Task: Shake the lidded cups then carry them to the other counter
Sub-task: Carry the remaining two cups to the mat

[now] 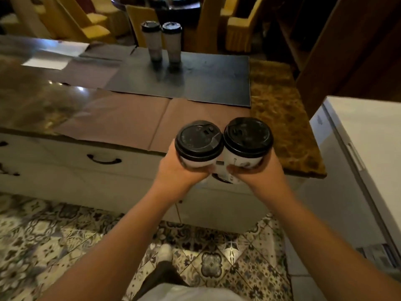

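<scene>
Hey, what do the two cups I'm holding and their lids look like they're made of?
Cups, left and right: probably paper, with matte white walls and faint print. Lids, left and right: likely moulded plastic, black, slightly glossy, with raised rims and sip tabs.

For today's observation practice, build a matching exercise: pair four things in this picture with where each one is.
Things:
1. left cup
2. right cup
3. pair of far cups
4. white shoe

Places:
A. on the patterned floor tiles
B. held in the right hand
C. standing on the dark mat
D. held in the left hand

Pairs: 1-D, 2-B, 3-C, 4-A
</scene>
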